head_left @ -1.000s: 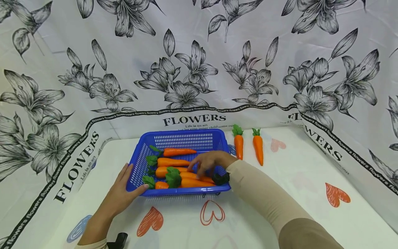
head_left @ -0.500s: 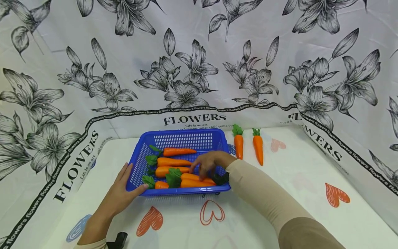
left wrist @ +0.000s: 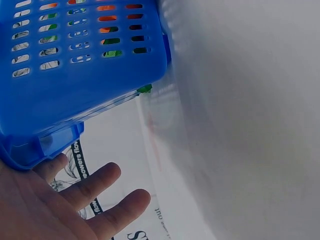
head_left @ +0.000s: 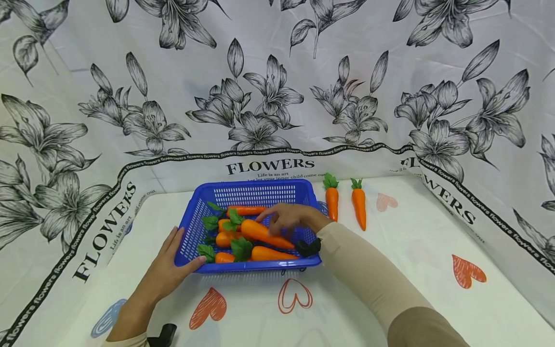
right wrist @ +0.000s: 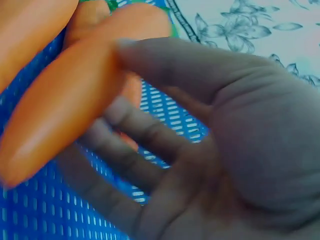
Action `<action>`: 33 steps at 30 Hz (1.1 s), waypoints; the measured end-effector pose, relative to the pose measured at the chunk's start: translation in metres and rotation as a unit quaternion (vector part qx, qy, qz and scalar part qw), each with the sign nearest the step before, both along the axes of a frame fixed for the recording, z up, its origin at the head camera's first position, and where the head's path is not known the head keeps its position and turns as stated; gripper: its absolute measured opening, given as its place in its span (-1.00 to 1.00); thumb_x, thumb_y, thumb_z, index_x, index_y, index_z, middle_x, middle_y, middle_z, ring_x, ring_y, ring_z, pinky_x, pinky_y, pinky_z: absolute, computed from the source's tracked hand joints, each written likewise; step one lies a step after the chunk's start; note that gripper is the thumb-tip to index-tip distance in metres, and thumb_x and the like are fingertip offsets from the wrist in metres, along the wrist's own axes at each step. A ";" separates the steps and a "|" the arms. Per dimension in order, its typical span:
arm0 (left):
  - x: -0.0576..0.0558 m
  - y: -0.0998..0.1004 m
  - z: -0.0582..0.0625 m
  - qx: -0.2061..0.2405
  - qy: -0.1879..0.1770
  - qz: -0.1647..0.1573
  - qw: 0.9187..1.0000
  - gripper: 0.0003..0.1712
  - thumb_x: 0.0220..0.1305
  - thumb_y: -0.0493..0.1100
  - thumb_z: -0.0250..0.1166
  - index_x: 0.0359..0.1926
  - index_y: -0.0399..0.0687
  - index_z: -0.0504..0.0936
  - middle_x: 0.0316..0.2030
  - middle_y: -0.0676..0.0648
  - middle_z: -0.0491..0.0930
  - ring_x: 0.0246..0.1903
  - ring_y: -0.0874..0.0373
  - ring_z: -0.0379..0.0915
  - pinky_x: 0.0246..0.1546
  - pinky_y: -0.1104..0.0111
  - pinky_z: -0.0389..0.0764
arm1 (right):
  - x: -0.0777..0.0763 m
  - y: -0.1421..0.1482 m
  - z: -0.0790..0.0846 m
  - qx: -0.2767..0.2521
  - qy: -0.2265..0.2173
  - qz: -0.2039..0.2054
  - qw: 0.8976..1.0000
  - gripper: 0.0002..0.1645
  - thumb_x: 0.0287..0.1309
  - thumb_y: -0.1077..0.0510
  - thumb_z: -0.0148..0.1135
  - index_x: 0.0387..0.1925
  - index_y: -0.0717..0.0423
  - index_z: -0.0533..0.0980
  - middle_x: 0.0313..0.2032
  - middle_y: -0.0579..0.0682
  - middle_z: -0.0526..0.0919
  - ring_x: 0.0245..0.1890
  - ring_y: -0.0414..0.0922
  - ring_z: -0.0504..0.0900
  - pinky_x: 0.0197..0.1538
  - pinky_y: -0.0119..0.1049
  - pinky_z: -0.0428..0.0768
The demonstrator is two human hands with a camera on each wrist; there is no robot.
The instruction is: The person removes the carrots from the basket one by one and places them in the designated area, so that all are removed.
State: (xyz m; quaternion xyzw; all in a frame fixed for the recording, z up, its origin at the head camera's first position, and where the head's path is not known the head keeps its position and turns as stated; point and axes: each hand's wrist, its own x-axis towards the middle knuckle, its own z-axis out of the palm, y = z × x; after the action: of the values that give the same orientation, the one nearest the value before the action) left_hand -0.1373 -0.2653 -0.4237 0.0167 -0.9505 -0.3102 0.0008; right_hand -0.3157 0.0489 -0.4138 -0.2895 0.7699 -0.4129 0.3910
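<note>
A blue plastic basket (head_left: 256, 266) holds several carrots with green leafy tops. My right hand (head_left: 289, 217) pinches one carrot (head_left: 260, 232) between thumb and fingers, tilted above the others, its leaves toward the upper left. In the right wrist view, the thumb presses one side of this carrot (right wrist: 65, 100) and fingertips meet the other. My left hand (head_left: 166, 267) rests at the basket's left front corner, thumb over the rim. Its fingers (left wrist: 100, 187) extend straight and spread beside the basket wall (left wrist: 75, 90). Another carrot (head_left: 273, 254) lies along the front wall.
Two carrots, a left one (head_left: 332, 202) and a right one (head_left: 359, 207), lie on the white tablecloth (head_left: 416, 289) right of the basket. A flower-printed curtain (head_left: 277, 106) stands behind and along both sides. A black strap piece (head_left: 308, 248) sits under my right wrist.
My right hand has taken hold of a carrot from the front of the pile and lifted it up and back over the others. The left hand stays at the basket corner.
</note>
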 end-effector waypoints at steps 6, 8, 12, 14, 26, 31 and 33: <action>0.000 0.000 0.000 -0.001 -0.001 0.000 1.000 0.19 0.19 0.31 0.25 0.53 -0.07 -0.26 0.48 -0.27 -0.35 0.33 -0.48 -0.17 0.16 -0.38 0.01 | 0.001 -0.001 0.012 -0.073 -0.013 -0.053 0.996 -0.37 0.12 0.25 0.34 0.25 -0.11 0.48 -0.15 0.14 0.64 -0.20 0.07 0.64 -0.29 0.00 0.68; -0.001 0.000 0.000 0.001 -0.001 0.002 1.000 0.19 0.18 0.31 0.25 0.53 -0.06 -0.26 0.49 -0.27 -0.35 0.33 -0.48 -0.17 0.15 -0.38 0.01 | 0.002 -0.001 0.016 -0.090 -0.019 -0.067 0.994 -0.36 0.13 0.25 0.34 0.26 -0.12 0.46 -0.11 0.13 0.63 -0.18 0.10 0.64 -0.28 0.01 0.68; -0.002 0.000 -0.001 0.005 -0.001 0.005 1.000 0.19 0.18 0.31 0.25 0.54 -0.04 -0.26 0.49 -0.26 -0.36 0.33 -0.49 -0.18 0.15 -0.39 0.00 | 0.004 0.000 0.024 -0.128 -0.025 -0.093 0.987 -0.34 0.15 0.23 0.31 0.30 -0.11 0.42 -0.06 0.15 0.59 -0.14 0.13 0.62 -0.24 0.03 0.67; -0.001 0.000 -0.001 0.004 -0.002 0.005 1.000 0.20 0.18 0.32 0.25 0.54 -0.03 -0.27 0.49 -0.26 -0.37 0.33 -0.49 -0.18 0.15 -0.39 0.00 | 0.006 0.001 0.029 -0.149 -0.023 -0.107 0.983 -0.34 0.17 0.22 0.31 0.31 -0.11 0.41 -0.06 0.18 0.58 -0.14 0.14 0.61 -0.23 0.03 0.67; 0.000 -0.002 0.000 -0.001 -0.003 0.001 1.000 0.19 0.20 0.34 0.22 0.54 -0.02 -0.28 0.49 -0.25 -0.38 0.33 -0.49 -0.18 0.14 -0.39 0.01 | 0.018 0.010 0.066 -0.249 -0.045 -0.174 0.952 -0.33 0.19 0.21 0.30 0.33 -0.05 0.38 -0.03 0.25 0.54 -0.10 0.17 0.58 -0.13 0.05 0.64; 0.000 -0.001 -0.001 -0.001 -0.006 0.002 1.000 0.19 0.19 0.34 0.23 0.53 -0.01 -0.29 0.49 -0.26 -0.38 0.33 -0.49 -0.19 0.13 -0.40 0.02 | 0.023 0.016 0.075 -0.279 -0.050 -0.190 0.940 -0.31 0.20 0.24 0.29 0.35 -0.01 0.35 -0.04 0.28 0.55 -0.09 0.16 0.58 -0.10 0.06 0.62; 0.000 -0.002 -0.001 -0.002 -0.006 0.002 1.000 0.19 0.19 0.33 0.23 0.53 -0.02 -0.29 0.49 -0.27 -0.37 0.33 -0.50 -0.18 0.13 -0.40 0.02 | 0.025 0.019 0.078 -0.289 -0.052 -0.196 0.936 -0.31 0.21 0.25 0.28 0.36 0.01 0.34 -0.03 0.28 0.55 -0.08 0.16 0.58 -0.10 0.07 0.62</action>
State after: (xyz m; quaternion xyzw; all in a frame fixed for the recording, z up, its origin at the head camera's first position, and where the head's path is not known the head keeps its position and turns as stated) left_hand -0.1374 -0.2668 -0.4243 0.0204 -0.9511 -0.3081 -0.0046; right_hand -0.2902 0.0680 -0.3355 -0.2114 0.6376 -0.7002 0.2418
